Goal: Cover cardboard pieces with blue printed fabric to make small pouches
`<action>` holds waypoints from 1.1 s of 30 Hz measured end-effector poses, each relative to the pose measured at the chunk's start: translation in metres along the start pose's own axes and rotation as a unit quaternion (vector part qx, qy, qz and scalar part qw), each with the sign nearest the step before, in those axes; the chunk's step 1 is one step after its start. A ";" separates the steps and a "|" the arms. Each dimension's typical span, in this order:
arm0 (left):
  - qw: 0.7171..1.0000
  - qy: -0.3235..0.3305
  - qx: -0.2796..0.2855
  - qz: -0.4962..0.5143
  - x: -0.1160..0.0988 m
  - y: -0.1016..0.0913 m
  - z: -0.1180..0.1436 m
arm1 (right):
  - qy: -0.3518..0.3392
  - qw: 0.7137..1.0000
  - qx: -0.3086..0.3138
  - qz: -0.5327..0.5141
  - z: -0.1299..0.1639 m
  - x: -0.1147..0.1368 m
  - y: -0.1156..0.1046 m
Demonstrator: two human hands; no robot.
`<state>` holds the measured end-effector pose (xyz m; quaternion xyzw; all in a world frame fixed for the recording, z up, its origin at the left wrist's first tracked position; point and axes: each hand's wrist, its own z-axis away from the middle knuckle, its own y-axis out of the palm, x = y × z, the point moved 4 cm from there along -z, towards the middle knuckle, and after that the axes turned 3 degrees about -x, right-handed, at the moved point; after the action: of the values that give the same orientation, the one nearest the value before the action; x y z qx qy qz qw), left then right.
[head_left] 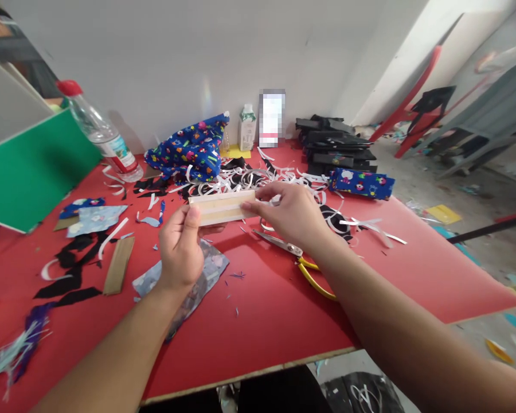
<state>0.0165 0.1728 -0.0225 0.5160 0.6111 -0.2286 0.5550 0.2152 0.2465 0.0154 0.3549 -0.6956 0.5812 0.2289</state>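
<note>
My left hand grips the left end of a flat cardboard strip, thumb on top and fingers behind it. A white band runs lengthwise along the strip. At its right end my right hand pinches the strip between thumb and fingers. The strip is held above the table. Below my right hand lie scissors with yellow handles, partly covered by my forearm. Light blue patterned fabric lies under my left hand and wrist. White curled strips and black scraps are heaped just behind my hands.
A water bottle stands leaning at the left, beside a green board. Blue patterned cloth, a carton and a blurred screen are along the wall. Black folded pieces are stacked at the back right.
</note>
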 end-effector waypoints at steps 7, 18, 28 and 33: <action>0.996 -0.079 -0.044 -0.022 0.011 0.001 -0.001 | -0.024 0.994 0.062 -0.085 0.005 0.001 0.011; 0.975 0.059 -0.060 -0.207 -0.002 -0.015 -0.013 | -0.164 0.984 0.019 -0.066 0.004 0.004 0.007; 0.844 0.253 0.139 -0.452 -0.028 0.014 0.012 | -0.459 0.883 -0.101 0.019 0.027 0.024 0.003; 0.862 0.216 0.136 -0.439 -0.028 0.013 0.014 | -0.469 0.877 -0.099 0.034 0.030 0.028 0.002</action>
<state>0.0303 0.1555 0.0033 0.3014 0.8416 -0.4123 0.1758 0.1984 0.2114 0.0280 0.5377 -0.7869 0.2821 -0.1098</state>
